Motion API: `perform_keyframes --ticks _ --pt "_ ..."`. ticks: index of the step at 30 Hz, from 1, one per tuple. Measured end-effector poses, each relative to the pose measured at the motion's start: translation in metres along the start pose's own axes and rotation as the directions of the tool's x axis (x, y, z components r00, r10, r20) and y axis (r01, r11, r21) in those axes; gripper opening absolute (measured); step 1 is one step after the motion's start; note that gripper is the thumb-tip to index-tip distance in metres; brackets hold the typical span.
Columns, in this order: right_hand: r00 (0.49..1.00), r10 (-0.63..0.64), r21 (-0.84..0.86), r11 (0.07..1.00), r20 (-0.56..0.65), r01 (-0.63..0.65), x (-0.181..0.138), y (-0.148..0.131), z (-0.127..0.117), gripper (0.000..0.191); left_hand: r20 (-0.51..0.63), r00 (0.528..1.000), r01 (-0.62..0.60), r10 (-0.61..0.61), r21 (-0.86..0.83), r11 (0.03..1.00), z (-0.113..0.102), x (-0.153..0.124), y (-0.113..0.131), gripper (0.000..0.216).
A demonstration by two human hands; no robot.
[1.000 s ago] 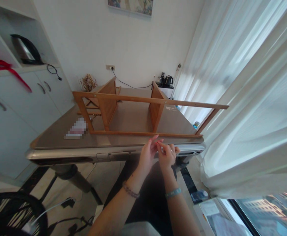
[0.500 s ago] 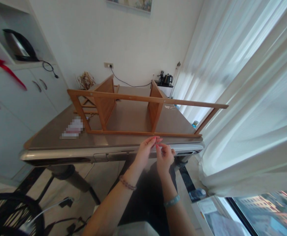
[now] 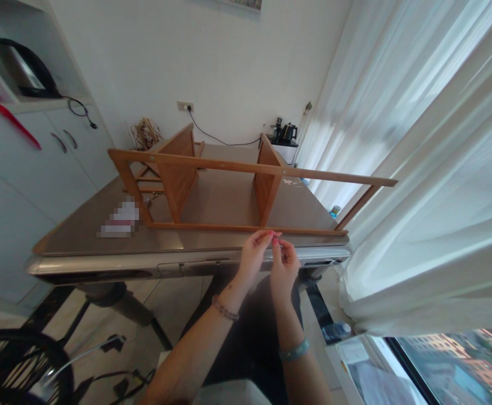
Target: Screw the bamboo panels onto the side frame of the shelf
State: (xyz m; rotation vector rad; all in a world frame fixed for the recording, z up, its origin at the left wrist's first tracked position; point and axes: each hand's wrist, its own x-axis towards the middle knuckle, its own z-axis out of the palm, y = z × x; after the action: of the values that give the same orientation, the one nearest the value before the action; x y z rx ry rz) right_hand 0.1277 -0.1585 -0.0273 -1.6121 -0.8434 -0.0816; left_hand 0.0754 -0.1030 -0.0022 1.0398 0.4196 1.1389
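Just in front of the table's near edge, my left hand [image 3: 254,251] and my right hand [image 3: 284,263] meet at the fingertips. Both are closed in a pinch; whatever lies between the fingers is too small to make out. Beyond them a wooden shelf frame [image 3: 229,166] lies on its side on the table [image 3: 224,197]. Two flat wooden panels, a left panel [image 3: 180,180] and a right panel [image 3: 266,180], stand upright between its rails. The frame's lower rail [image 3: 212,228] runs right behind my fingertips.
Other wooden slats [image 3: 148,183] and a blurred-out paper [image 3: 121,220] lie at the left of the table. White curtains [image 3: 397,225] hang on the right. A plastic bottle [image 3: 336,331] is on the floor, and a black round-backed chair [image 3: 18,360] stands lower left.
My hands have come closer together, the fingertips now touching and slightly higher. The view has shifted a little; the wooden frame stays where it was on the table.
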Motion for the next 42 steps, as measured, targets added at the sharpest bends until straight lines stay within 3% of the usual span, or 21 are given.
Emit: perform_keyframes --ticks 3,6,8,10,12,14,32,42 --pt "0.999 -0.036 -0.053 0.998 -0.016 0.035 0.003 0.004 -0.002 0.041 0.010 0.999 -0.039 0.038 0.048 0.998 -0.007 0.004 -0.002 0.021" --pt "0.999 -0.042 -0.130 0.991 -0.030 0.037 0.005 0.012 -0.002 0.037 0.037 0.982 -0.186 0.183 0.315 0.931 -0.021 0.010 0.004 0.021" --pt "0.998 -0.051 -0.183 0.982 -0.038 0.044 0.007 0.018 -0.002 0.036 0.107 0.949 -0.297 0.295 0.609 0.735 -0.034 0.018 0.009 0.023" --pt "0.996 -0.082 -0.230 0.971 -0.036 0.071 0.008 0.023 -0.002 0.038 0.181 0.934 -0.320 0.308 0.807 0.496 -0.046 0.027 0.012 0.028" --pt "0.993 -0.118 -0.269 0.957 -0.029 0.106 0.008 0.027 -0.002 0.041 0.230 0.932 -0.313 0.279 0.899 0.306 -0.055 0.035 0.010 0.032" --pt "0.989 -0.144 -0.299 0.945 -0.024 0.131 0.008 0.030 -0.001 0.041 0.264 0.931 -0.317 0.251 0.927 0.201 -0.061 0.040 0.005 0.030" --pt "0.976 -0.216 -0.463 0.863 0.019 0.200 0.019 0.051 -0.007 0.033 0.329 0.922 -0.354 0.203 0.929 0.104 -0.065 0.039 0.000 0.020" --pt "0.973 -0.166 -0.525 0.820 0.159 0.226 0.035 0.053 -0.006 0.030 0.324 0.922 -0.332 0.213 0.943 0.003 -0.061 0.032 0.007 0.018"
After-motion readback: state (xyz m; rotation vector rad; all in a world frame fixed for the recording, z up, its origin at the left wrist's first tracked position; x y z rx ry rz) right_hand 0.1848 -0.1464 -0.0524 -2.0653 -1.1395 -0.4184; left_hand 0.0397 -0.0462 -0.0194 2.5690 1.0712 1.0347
